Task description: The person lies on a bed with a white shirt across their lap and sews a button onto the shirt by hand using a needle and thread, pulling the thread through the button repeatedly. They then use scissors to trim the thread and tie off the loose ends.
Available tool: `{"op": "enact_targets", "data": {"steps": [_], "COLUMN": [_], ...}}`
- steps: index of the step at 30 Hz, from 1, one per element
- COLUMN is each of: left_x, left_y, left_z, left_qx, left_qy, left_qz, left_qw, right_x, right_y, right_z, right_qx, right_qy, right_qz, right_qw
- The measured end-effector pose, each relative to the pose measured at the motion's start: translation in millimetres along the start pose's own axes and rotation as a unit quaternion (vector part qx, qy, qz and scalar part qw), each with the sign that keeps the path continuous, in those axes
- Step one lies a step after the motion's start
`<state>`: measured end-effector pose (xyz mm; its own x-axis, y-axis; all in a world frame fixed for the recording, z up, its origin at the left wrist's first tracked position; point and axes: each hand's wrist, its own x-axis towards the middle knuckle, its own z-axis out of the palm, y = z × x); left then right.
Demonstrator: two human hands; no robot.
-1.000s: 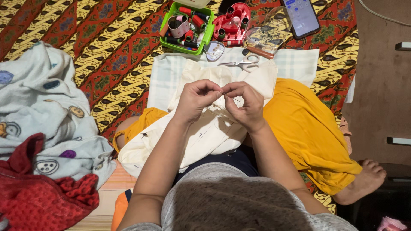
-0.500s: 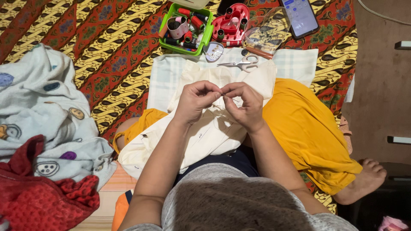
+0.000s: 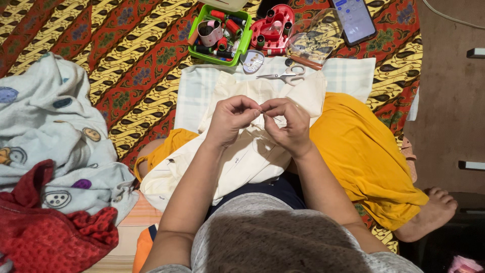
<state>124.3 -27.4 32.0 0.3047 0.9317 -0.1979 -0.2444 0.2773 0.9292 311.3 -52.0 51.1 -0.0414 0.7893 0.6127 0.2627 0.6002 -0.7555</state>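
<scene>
The left hand (image 3: 230, 119) and right hand (image 3: 285, 124) are meeting fingertip to fingertip just above the cream cloth (image 3: 242, 151) lying across the lap. Both hands are nearly closed, thumb and forefinger pinching together. What sits between them is too small to identify; a thin glint at the meeting point may be a needle or thread, and that cannot be confirmed. The other fingers are curling inward, not touching the cloth as far as can be seen. The tight pinch and the hands' closeness are suggesting fine work that needs steady fingertips, held near the body for a clear view.

The cloth is draping over an orange garment (image 3: 364, 151) covering the knees and reaching onto a pale checked towel (image 3: 353, 76) ahead. Scissors (image 3: 283, 76) are lying shut on the towel's far edge, within reach. Beyond them a green box (image 3: 243, 43) of thread spools, a red heart-shaped case (image 3: 273, 30), a clear pouch (image 3: 313, 40) and a phone (image 3: 356, 20) are resting on the patterned bedspread (image 3: 126, 60). To the left, a pale spotted blanket (image 3: 45, 131) and a red cloth (image 3: 45, 232) are lying bunched, well apart from the hands.
</scene>
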Motion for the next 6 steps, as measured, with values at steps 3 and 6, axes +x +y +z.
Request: {"op": "enact_targets", "data": {"steps": [3,6], "left_x": [0.5,0.6], "left_y": [0.0,0.3], "left_z": [0.1,-0.2], "left_qx": [-0.001,0.002], "left_qy": [-0.001,-0.003], "left_qz": [0.0,0.004], "left_qw": [1.0,1.0], "right_x": [-3.4,-2.7], "right_y": [3.1,13.9], "right_z": [0.4,7.8], "right_qx": [-0.003,-0.003], "right_qy": [0.001,0.001], "right_qz": [0.003,0.007], "right_qw": [1.0,1.0]}}
